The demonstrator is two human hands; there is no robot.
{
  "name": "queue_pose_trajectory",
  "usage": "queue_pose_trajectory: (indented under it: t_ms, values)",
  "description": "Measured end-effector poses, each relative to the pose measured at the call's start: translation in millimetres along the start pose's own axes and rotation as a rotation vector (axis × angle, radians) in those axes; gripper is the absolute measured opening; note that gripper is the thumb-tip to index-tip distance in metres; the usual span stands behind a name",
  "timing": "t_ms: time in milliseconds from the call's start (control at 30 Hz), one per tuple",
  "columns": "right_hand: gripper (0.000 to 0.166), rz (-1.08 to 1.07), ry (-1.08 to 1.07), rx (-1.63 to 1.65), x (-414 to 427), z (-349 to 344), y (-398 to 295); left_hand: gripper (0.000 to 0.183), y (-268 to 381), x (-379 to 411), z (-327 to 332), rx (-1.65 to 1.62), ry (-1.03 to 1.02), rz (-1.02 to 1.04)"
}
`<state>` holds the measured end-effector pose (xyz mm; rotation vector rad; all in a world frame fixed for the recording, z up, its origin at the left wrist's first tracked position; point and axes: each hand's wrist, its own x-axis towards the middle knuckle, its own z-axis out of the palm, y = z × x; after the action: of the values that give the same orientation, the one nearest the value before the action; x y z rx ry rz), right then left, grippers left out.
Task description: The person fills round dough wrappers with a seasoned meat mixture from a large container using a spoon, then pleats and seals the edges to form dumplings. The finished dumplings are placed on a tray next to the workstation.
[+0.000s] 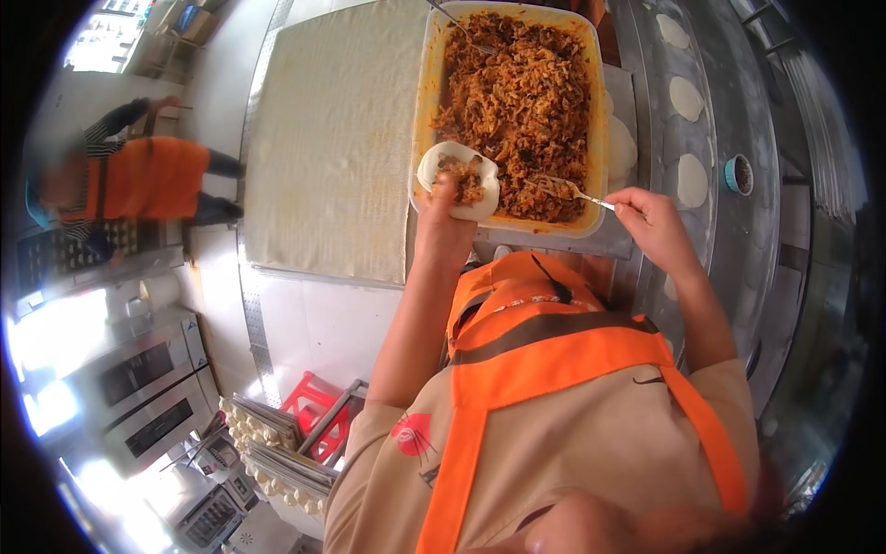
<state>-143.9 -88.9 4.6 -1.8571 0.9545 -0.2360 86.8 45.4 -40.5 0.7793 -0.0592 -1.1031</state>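
A round dough wrapper [435,161] with a mound of brown filling [471,181] on it rests in my left hand [443,221], thumb over the filling, above the near left corner of a plastic tub [595,159]. Chopped orange-brown filling [519,90] fills much of that tub. My right hand [647,221] grips the handle of a metal fork [588,197], whose tines touch the filling near the tub's near right corner. Another metal utensil [460,26] leans into the tub's far left part.
Left of the tub lies a cloth-covered board [332,145]. Dough rounds [686,99] line a metal conveyor-like surface at right, beside a small blue cup [739,174]. A person in an orange apron [152,176] stands far left. Trays of shaped dough [277,478] and a red stool [318,408] are lower left.
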Motion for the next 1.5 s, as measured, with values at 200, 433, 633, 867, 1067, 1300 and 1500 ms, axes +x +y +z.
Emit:
queue_pose_trajectory:
  t_ms: [200,433,633,867,1067,1300,1500]
  values:
    - [0.017,-0.015,-0.021,0.182,-6,-5,-26,0.048,-3,0,-10,-0.256,-0.027,-0.196]
    - [0.015,-0.025,-0.104,0.168,-9,5,-44,0.031,-19,-5,8,0.055,0.034,-0.06]
    - [0.016,-0.051,-0.034,0.14,-14,26,-46,0.025,-31,-2,24,-0.05,0.171,0.002]
    - [0.018,0.03,-0.085,0.662,-1,32,5,0.031,-37,3,11,-0.301,0.122,-0.277]
    - [0.017,0.221,-0.007,0.488,5,-10,12,0.033,-26,-1,14,0.056,0.143,-0.111]
    - [0.017,-0.094,-0.056,-0.235,6,5,-4,0.04,-4,26,17,1.596,-0.13,0.807]
    - [0.014,-0.058,-0.098,-0.363,6,7,-6,0.034,0,25,9,0.107,0.082,-0.239]
